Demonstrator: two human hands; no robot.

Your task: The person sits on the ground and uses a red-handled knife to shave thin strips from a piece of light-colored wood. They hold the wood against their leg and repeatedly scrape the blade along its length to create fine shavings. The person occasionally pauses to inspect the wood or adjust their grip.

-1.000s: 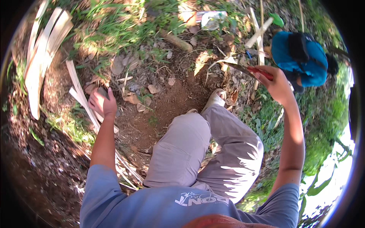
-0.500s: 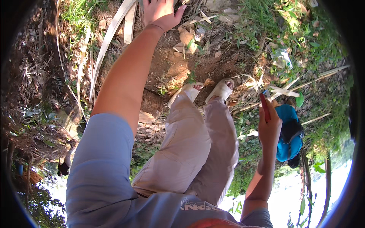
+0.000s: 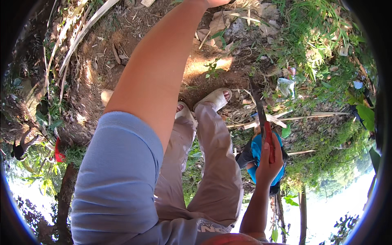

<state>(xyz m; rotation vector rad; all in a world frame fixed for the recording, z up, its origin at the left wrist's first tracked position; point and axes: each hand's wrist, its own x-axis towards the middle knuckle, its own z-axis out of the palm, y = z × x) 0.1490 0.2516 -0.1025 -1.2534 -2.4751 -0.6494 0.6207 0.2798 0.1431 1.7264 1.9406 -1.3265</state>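
My right hand (image 3: 270, 161) is closed around the handle of a red-handled knife (image 3: 261, 112). Its long, narrow, dark blade points up and away, slanting a little left over the ground. Pale split strips (image 3: 278, 119) lie on the ground close behind the blade. My left arm reaches across to the top edge, where only a bit of my left hand (image 3: 217, 2) shows. Its fingers are cut off by the frame, so anything they hold is hidden.
My feet in light sandals (image 3: 213, 99) stand on bare brown soil. Beyond my right hand, a person in a blue top (image 3: 256, 149) is partly covered by it. Long pale strips (image 3: 87, 30) lie at the upper left. Clear plastic litter (image 3: 286, 86) lies in the grass at right.
My left hand has gone up and right, mostly out of view. My right hand has shifted left and slightly down, and the knife's blade now shows plainly. The whole view has also shifted.
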